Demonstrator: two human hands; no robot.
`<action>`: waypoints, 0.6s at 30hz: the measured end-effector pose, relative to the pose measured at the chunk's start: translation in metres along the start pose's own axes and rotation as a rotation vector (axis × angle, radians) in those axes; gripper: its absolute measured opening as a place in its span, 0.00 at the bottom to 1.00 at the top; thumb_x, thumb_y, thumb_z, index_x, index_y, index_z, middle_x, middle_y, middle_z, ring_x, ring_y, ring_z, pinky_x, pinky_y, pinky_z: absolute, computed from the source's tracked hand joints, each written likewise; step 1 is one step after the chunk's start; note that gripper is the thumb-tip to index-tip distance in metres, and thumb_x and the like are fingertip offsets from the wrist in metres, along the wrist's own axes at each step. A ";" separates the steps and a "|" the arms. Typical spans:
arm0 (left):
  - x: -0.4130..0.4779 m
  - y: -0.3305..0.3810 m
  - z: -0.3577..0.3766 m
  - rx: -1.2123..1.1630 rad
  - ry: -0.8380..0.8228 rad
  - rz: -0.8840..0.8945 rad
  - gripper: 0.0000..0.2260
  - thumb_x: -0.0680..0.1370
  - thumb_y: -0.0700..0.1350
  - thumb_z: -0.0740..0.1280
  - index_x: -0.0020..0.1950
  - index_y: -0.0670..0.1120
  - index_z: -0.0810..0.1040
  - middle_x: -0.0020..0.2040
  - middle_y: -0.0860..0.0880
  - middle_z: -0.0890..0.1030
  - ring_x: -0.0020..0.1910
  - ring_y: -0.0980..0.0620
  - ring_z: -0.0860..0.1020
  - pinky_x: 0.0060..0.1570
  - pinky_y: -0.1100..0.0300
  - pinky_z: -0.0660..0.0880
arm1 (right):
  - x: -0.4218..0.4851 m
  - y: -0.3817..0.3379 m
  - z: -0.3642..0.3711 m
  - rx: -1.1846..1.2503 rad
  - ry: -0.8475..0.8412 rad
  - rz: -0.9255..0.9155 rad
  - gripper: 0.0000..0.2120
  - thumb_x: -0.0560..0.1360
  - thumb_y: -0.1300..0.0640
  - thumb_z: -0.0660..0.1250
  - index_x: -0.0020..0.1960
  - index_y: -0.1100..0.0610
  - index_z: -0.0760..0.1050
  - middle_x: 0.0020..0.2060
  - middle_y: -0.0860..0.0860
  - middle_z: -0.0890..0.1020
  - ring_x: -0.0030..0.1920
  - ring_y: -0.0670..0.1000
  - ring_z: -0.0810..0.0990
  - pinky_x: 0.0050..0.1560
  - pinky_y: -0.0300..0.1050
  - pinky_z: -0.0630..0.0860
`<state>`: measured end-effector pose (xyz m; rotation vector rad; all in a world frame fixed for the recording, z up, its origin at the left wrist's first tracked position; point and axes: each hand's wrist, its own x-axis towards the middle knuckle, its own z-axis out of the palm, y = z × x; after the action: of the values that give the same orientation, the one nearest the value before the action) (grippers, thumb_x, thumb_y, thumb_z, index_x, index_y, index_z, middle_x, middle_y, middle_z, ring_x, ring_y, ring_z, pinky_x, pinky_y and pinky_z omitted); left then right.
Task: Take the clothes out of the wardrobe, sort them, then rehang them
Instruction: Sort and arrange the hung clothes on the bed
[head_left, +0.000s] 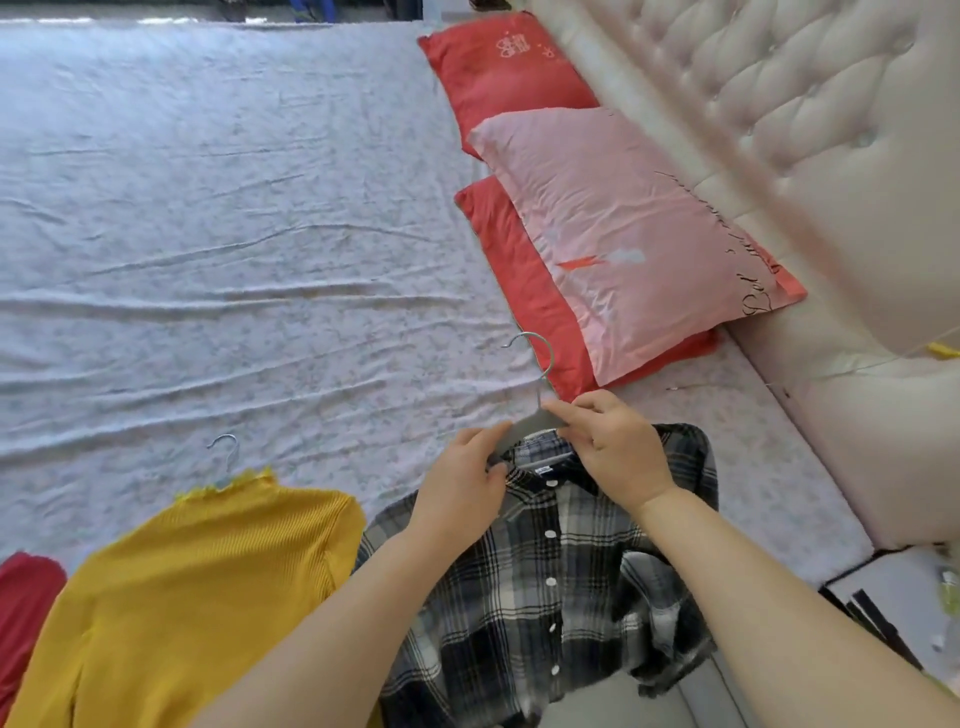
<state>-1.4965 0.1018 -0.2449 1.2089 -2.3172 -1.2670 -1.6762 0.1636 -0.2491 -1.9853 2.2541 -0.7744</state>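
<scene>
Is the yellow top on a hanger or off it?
On: a metal hook sticks out of the neck of the yellow top, which lies flat on the bed.

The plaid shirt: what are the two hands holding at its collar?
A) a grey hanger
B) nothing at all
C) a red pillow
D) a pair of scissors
A: the left hand and the right hand both pinch the grey hanger at the collar of the plaid shirt, with the hanger's metal hook sticking out above the fingers.
</scene>
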 end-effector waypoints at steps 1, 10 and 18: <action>0.009 -0.005 0.001 0.004 0.009 -0.023 0.21 0.79 0.40 0.60 0.72 0.50 0.64 0.65 0.50 0.70 0.57 0.52 0.71 0.52 0.66 0.66 | 0.008 0.006 0.009 0.019 -0.015 0.004 0.19 0.66 0.65 0.71 0.56 0.53 0.80 0.41 0.53 0.80 0.33 0.55 0.79 0.31 0.47 0.79; 0.072 -0.078 0.030 0.145 -0.006 -0.260 0.24 0.78 0.39 0.60 0.74 0.49 0.61 0.70 0.50 0.65 0.65 0.49 0.67 0.59 0.59 0.67 | 0.058 0.055 0.113 -0.030 -0.322 0.235 0.20 0.76 0.62 0.62 0.66 0.48 0.72 0.53 0.52 0.76 0.50 0.54 0.76 0.40 0.45 0.72; 0.046 -0.122 0.050 0.204 -0.081 -0.459 0.24 0.79 0.40 0.60 0.74 0.47 0.59 0.71 0.49 0.64 0.68 0.50 0.64 0.63 0.59 0.66 | -0.001 0.054 0.158 0.008 -0.725 0.185 0.18 0.79 0.57 0.59 0.69 0.54 0.69 0.63 0.51 0.72 0.61 0.53 0.71 0.56 0.48 0.73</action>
<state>-1.4853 0.0616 -0.3786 1.8731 -2.3529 -1.2486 -1.6708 0.1147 -0.4084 -1.6411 1.9265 -0.0179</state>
